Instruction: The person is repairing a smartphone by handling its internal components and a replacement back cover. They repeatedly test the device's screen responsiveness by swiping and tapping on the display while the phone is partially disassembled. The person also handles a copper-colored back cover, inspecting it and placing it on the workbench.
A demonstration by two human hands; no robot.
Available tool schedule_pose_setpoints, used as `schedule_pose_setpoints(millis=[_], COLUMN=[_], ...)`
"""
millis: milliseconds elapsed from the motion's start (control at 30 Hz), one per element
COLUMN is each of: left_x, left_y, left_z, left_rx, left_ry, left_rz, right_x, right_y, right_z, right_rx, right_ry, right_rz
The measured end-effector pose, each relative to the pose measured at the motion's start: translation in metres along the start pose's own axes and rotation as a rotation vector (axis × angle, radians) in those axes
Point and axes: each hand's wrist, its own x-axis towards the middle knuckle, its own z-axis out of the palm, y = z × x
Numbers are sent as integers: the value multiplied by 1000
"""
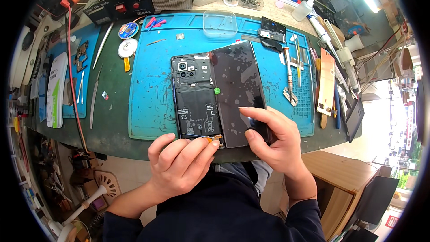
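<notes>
From here I see an open phone point(195, 98) on the blue mat point(152, 85), with a dark screen point(235, 80) along its right side. The left hand point(183, 163) pinches an orange strip point(217, 137) at the phone's bottom end. The right hand point(277, 139) is over the screen, thumb and pointing finger spread apart; I can't tell about its other fingers.

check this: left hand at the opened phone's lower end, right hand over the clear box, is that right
Not quite: the head view shows the right hand over the dark screen, not the clear box. The left hand is at the lower end of the opened phone.
</notes>
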Motion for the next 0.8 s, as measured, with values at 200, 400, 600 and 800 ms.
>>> schedule_pose_setpoints(millis=[200,400,600,800], left_x=[1,-3,-2,-6], left_y=[-2,-3,-5,-7], left_z=[3,3,4,5], left_rx=[5,6,-13,-2], left_ry=[29,29,32,45], left_rz=[12,23,37,66], right_x=[0,0,0,2], right_y=[0,-1,-2,-15], right_z=[0,0,0,0], right_rx=[-5,7,1,160], right_ry=[-2,-5,-9,29], right_rz=[-5,6,13,276])
